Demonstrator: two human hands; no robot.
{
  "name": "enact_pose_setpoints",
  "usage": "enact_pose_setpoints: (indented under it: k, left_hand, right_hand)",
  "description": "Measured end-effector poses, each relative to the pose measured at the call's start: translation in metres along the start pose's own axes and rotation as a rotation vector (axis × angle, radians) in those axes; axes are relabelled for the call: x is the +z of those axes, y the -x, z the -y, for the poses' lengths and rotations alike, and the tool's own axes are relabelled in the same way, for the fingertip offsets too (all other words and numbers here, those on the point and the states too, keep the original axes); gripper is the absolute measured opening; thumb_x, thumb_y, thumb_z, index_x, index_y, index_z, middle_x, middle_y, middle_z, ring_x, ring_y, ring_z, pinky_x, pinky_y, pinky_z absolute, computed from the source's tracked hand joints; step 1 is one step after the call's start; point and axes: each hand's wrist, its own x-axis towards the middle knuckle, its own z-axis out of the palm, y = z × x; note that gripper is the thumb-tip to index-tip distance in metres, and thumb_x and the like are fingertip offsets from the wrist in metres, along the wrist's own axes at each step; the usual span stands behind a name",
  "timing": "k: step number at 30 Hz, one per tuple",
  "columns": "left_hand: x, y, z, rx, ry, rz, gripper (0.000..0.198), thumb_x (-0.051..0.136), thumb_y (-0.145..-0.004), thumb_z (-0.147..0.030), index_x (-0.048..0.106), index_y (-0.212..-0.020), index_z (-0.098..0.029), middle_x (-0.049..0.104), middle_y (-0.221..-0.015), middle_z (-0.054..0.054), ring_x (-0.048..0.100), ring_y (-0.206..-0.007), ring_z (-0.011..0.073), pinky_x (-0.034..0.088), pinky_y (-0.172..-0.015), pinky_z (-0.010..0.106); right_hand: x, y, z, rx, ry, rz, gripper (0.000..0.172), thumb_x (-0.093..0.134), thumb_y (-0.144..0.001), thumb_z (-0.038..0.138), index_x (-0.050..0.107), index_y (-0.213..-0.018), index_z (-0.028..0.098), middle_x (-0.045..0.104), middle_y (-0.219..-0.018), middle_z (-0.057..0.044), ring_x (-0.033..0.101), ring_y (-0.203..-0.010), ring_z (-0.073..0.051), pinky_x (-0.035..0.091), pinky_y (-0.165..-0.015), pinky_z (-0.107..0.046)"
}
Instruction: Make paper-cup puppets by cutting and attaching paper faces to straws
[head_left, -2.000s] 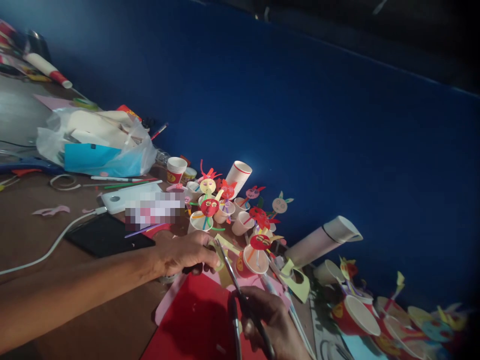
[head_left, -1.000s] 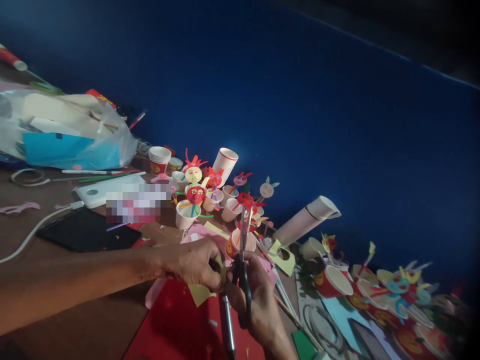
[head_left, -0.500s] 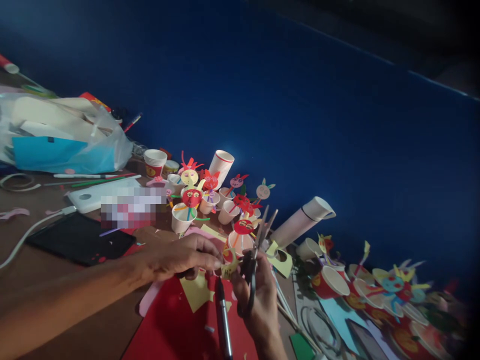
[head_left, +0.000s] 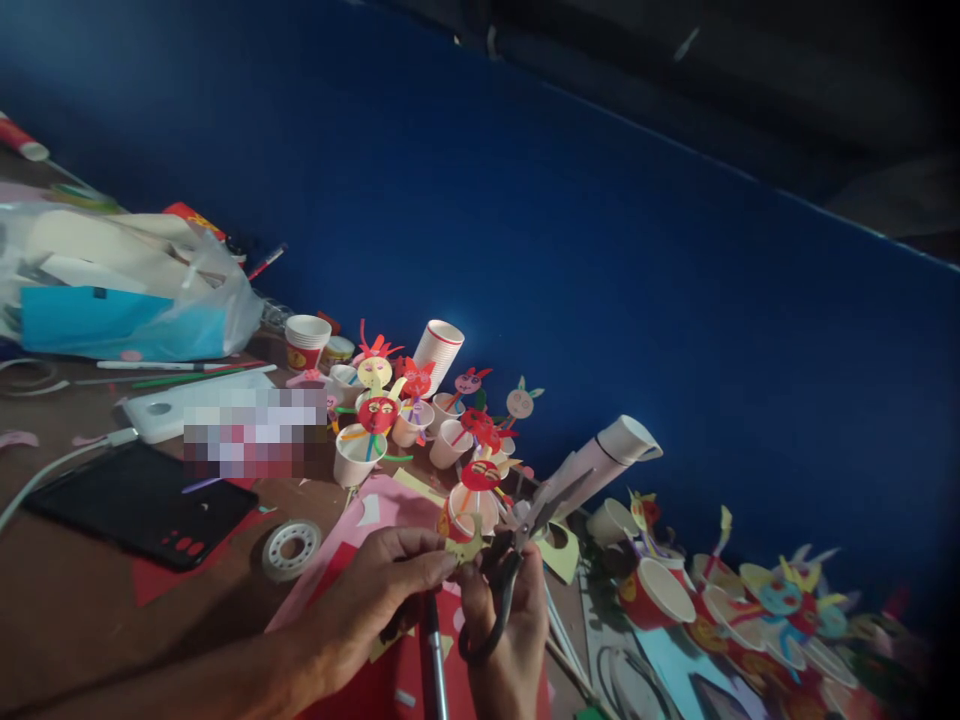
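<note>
My left hand (head_left: 371, 590) pinches a small piece of yellow paper (head_left: 466, 548) between thumb and fingers. In my right hand (head_left: 517, 625) is a pair of scissors (head_left: 496, 610) with dark handles, its blades pointing up and to the right, away from the paper. My right fingertips are close to the paper's right edge; whether they touch it I cannot tell. Beneath both hands lie red paper (head_left: 337, 690) and a pink sheet (head_left: 390, 497). A silver and black pen (head_left: 436, 655) rests on the red paper, between my hands.
Paper cups with paper-faced figures, such as a red one (head_left: 377, 412), stand beyond my hands. A white tape roll (head_left: 291, 550), a black phone case (head_left: 142, 505) and a plastic bag (head_left: 232, 290) are left. A white bottle (head_left: 600, 455) and red cups (head_left: 637, 595) are right.
The scissors have swung from nearly upright to leaning right. My left forearm has dropped lower, so the tape roll now shows. The yellow piece has turned, and its writing no longer shows.
</note>
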Motion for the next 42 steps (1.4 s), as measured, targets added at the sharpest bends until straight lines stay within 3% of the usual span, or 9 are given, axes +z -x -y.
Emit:
enact_pose_setpoints:
  k: [10,13,17,25,36,42]
  left_hand:
    - [-0.001,-0.003,0.004,0.020,-0.049,-0.099,0.026,0.066,-0.063,-0.038,0.055,-0.066,-0.014,0.042,-0.047,-0.007,0.033,-0.040,0.0047,0.020,-0.041,0.020]
    - [-0.008,-0.006,-0.003,0.074,-0.061,-0.137,0.022,0.064,-0.064,-0.035,0.054,-0.063,-0.015,0.044,-0.047,-0.006,0.036,-0.040,0.0048,0.020,-0.040,0.019]
    - [-0.021,-0.012,-0.018,0.233,0.060,-0.169,0.023,0.064,-0.063,-0.033,0.051,-0.060,-0.014,0.048,-0.052,-0.004,0.037,-0.040,0.0039,0.024,-0.040,0.018]
    - [-0.033,-0.019,-0.032,0.315,0.096,-0.286,0.019,0.065,-0.062,-0.028,0.054,-0.064,-0.014,0.053,-0.055,-0.003,0.040,-0.043,0.0047,0.027,-0.040,0.017]
    - [-0.034,-0.025,-0.024,0.273,-0.061,-0.295,0.012,0.055,-0.061,-0.026,0.055,-0.062,-0.013,0.052,-0.056,-0.002,0.039,-0.041,0.0046,0.025,-0.037,0.018]
    - [-0.031,-0.026,-0.020,0.269,-0.017,-0.273,0.011,0.055,-0.061,-0.024,0.055,-0.064,-0.013,0.052,-0.057,-0.003,0.039,-0.041,0.0043,0.029,-0.038,0.017]
  right_hand:
    - [0.008,0.001,-0.002,-0.033,0.012,-0.012,0.031,0.061,-0.075,0.037,0.044,-0.097,0.024,0.057,-0.074,0.002,0.054,-0.064,-0.013,0.046,-0.059,-0.023]
    - [0.006,-0.003,-0.005,-0.035,-0.014,0.076,0.032,0.063,-0.073,0.037,0.046,-0.096,0.023,0.057,-0.076,0.001,0.056,-0.068,-0.014,0.047,-0.063,-0.025]
    - [0.002,-0.004,-0.015,0.006,-0.013,0.269,0.032,0.063,-0.074,0.040,0.050,-0.097,0.022,0.054,-0.072,0.002,0.053,-0.063,-0.014,0.044,-0.056,-0.024]
    - [0.004,0.004,-0.037,0.098,-0.085,0.575,0.039,0.059,-0.077,0.051,0.050,-0.101,0.022,0.049,-0.069,0.002,0.044,-0.060,-0.013,0.039,-0.056,-0.024]
    - [0.011,0.008,-0.038,0.091,-0.108,0.519,0.042,0.058,-0.075,0.057,0.053,-0.095,0.021,0.046,-0.064,0.002,0.039,-0.054,-0.011,0.034,-0.050,-0.023]
    - [0.012,0.010,-0.035,0.130,-0.139,0.507,0.042,0.059,-0.075,0.055,0.051,-0.097,0.020,0.045,-0.066,0.002,0.037,-0.057,-0.012,0.030,-0.050,-0.023]
